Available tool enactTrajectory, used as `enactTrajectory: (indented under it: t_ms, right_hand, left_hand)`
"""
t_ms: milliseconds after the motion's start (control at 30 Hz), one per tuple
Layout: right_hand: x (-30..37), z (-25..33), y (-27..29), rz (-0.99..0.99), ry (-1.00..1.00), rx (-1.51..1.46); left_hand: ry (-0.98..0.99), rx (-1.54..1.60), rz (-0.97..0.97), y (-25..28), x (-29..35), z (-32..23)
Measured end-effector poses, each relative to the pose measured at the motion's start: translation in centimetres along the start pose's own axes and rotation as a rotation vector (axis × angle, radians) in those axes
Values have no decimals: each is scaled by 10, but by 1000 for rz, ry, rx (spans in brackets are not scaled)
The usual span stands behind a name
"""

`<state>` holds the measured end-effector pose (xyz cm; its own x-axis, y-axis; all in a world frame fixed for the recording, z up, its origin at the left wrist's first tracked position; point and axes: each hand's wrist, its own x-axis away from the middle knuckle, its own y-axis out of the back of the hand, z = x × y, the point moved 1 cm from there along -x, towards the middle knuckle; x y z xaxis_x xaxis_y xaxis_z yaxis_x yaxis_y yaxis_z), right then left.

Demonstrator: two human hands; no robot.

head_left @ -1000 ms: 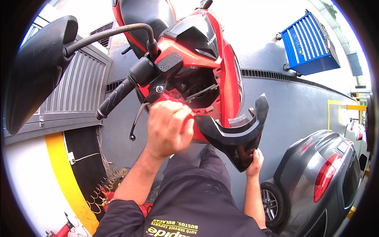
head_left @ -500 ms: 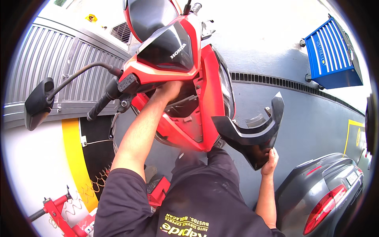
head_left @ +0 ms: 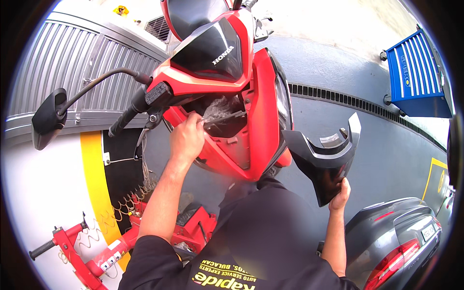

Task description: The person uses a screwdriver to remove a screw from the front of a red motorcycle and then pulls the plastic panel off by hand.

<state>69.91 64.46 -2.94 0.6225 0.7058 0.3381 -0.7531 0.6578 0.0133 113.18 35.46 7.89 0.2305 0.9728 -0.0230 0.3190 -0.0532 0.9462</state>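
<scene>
In front of me stands a red scooter (head_left: pixel 261 111) with its front opening uncovered below the dark visor. My left hand (head_left: pixel 187 140) is at the left rim of this opening, its fingers closed on the edge of a crumpled clear plastic bag (head_left: pixel 221 109). Most of the bag lies inside the dark cavity, and its contents cannot be made out. Off to the right of the scooter, my right hand (head_left: pixel 340 195) grips the lower end of a black plastic fairing panel (head_left: pixel 321 162). The panel's forked end points up and away from me.
A mirror (head_left: pixel 50 118) and handlebar grip (head_left: pixel 129 112) stick out at the left. Red shop equipment (head_left: pixel 191 224) and a coiled hose (head_left: pixel 121 208) are at lower left. A grey car (head_left: pixel 391 241) is at lower right, a blue tool cabinet (head_left: pixel 418 72) at upper right.
My left hand has come back out of the scooter's opening, and the clear plastic bag now shows at its fingers. The right hand still holds the panel; the whole view has shifted slightly.
</scene>
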Motion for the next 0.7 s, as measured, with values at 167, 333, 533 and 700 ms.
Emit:
enactTrajectory:
  t_ms: [167, 333, 533, 700]
  right_hand:
    - [-2, 7, -37, 19, -72, -106]
    - [-3, 12, -71, 72, -103, -182]
    - [16, 12, -98, 149, -103, -251]
    - [42, 15, -125, 183, -109, -273]
  left_hand:
    - [294, 324, -251, 15, 70, 41]
    - [439, 680, -296, 17, 95, 75]
    - [440, 825, -331, 30, 107, 99]
    - [466, 1012, -284, 34, 121, 124]
